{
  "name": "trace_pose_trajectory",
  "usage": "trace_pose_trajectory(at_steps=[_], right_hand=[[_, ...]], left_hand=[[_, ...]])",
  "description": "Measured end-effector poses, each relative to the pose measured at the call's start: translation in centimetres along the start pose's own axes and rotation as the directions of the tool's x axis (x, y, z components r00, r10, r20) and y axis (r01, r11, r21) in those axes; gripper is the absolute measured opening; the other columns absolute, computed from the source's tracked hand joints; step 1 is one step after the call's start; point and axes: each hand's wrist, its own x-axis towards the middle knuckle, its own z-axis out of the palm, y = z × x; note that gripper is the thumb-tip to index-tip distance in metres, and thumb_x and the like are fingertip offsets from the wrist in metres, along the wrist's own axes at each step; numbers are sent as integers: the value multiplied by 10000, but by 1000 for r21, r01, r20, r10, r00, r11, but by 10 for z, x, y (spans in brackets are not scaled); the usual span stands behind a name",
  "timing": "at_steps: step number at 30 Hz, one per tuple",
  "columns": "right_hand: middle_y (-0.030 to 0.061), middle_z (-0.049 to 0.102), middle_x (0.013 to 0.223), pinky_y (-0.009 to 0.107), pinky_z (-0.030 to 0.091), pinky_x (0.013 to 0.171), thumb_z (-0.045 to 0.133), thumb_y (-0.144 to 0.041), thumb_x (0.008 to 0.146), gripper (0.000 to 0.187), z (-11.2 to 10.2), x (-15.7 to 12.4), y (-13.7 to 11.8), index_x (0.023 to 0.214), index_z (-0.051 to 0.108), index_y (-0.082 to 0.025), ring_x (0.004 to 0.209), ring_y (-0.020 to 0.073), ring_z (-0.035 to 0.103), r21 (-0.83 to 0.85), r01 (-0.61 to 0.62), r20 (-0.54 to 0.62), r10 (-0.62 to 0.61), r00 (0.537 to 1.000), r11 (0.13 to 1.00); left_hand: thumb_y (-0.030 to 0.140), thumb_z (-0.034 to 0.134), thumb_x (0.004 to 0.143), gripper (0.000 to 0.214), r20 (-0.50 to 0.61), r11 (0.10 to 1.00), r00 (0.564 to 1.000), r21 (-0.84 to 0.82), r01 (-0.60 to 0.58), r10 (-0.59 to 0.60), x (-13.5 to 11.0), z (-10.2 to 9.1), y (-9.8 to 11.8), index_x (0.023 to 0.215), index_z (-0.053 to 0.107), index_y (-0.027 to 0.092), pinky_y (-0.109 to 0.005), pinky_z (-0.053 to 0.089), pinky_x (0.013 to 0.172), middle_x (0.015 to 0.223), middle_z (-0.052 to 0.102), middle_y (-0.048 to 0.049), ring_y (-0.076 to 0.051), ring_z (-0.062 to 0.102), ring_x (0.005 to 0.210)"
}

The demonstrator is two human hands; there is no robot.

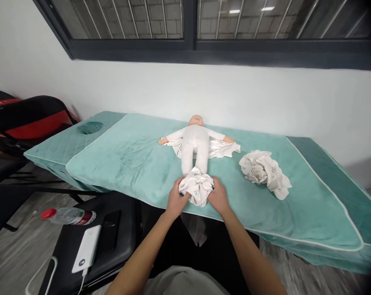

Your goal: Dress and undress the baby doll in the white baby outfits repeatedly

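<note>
A baby doll (195,139) with a white cloth body lies on its back, arms spread out, head toward the wall. Bunched up at the ends of its legs is a white printed baby garment (197,186); the doll's feet are hidden. My left hand (176,200) grips the garment's left side, with the thumb pressed into the folds. On the opposite side my right hand (218,197) is closed on the same cloth. Beneath the doll's back and arms another white garment (224,148) is spread out. Which kind of garment I hold cannot be made out.
A crumpled white printed cloth (265,170) rests to the right on the green-covered bed (136,155). At lower left, a black chair (124,229) carries a bottle (70,216), a white power bank (87,248) with a cable, and a dark phone-like object (110,229). The wall borders the bed's far side.
</note>
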Motion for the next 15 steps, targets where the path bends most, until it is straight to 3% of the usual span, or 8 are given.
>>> trace_pose_trajectory(at_steps=[2, 4, 6, 8, 9, 11, 14, 15], right_hand=[[49, 673, 924, 327, 437, 704, 537, -279, 752, 235, -1, -9, -4, 979, 538, -216, 844, 255, 619, 19, -35, -24, 35, 999, 999], [33, 660, 893, 324, 444, 703, 528, -244, 729, 240, -10, -18, -10, 966, 544, -215, 815, 239, 601, 50, -38, 22, 37, 999, 998], [14, 643, 864, 319, 452, 708, 542, -247, 734, 218, -27, -22, -20, 949, 553, -212, 794, 220, 579, 86, -9, 157, -5, 988, 996], [9, 647, 899, 319, 467, 734, 587, -281, 751, 223, -50, -20, -33, 962, 568, -209, 827, 214, 578, 129, 30, 358, -75, 931, 991], [11, 658, 950, 323, 477, 765, 623, -296, 748, 264, -63, -16, -40, 993, 580, -207, 871, 219, 588, 154, 48, 467, -115, 877, 987], [16, 669, 1090, 333, 486, 858, 711, -288, 694, 433, -86, -1, -57, 1105, 601, -208, 994, 241, 603, 196, 85, 673, -197, 713, 977], [7, 682, 1160, 328, 492, 902, 796, -259, 592, 581, -115, 31, -88, 1151, 647, -217, 1062, 269, 615, 158, 142, 853, -207, 480, 977], [2, 692, 1143, 321, 499, 886, 801, -252, 579, 573, -123, 42, -99, 1135, 665, -225, 1051, 269, 626, 122, 160, 892, -179, 414, 980]], left_hand=[[289, 652, 790, 551, -9, 999, 999, -16, 52, -52, -3, -1, 2, 1306, 493, 184, -384, 480, 988, 1246, 645, -94, -238, 627, 1112], [311, 669, 776, 543, 18, 994, 995, -53, 96, -95, -6, -8, 8, 1280, 510, 184, -384, 492, 954, 1193, 668, -80, -245, 641, 1064], [332, 682, 773, 510, 97, 987, 990, -118, 114, -102, -6, -22, 18, 1246, 548, 193, -378, 496, 941, 1170, 681, -65, -262, 643, 1061], [332, 690, 773, 462, 235, 976, 969, -179, 126, -82, -1, -42, 34, 1210, 600, 212, -355, 506, 917, 1159, 693, -47, -279, 642, 1072], [320, 698, 764, 443, 315, 971, 946, -194, 139, -72, 3, -53, 44, 1191, 628, 222, -339, 515, 888, 1139, 703, -38, -281, 648, 1060], [292, 719, 729, 422, 441, 973, 896, -183, 144, -49, 18, -76, 66, 1144, 679, 223, -315, 531, 819, 1072, 723, -32, -277, 668, 994], [253, 737, 663, 408, 580, 996, 815, -76, 49, 4, 48, -108, 103, 1067, 726, 202, -307, 537, 803, 1032, 728, -49, -269, 675, 960], [249, 742, 644, 422, 648, 1000, 761, -4, -13, 12, 59, -117, 116, 1063, 730, 204, -306, 534, 804, 1039, 730, -51, -266, 673, 962]])
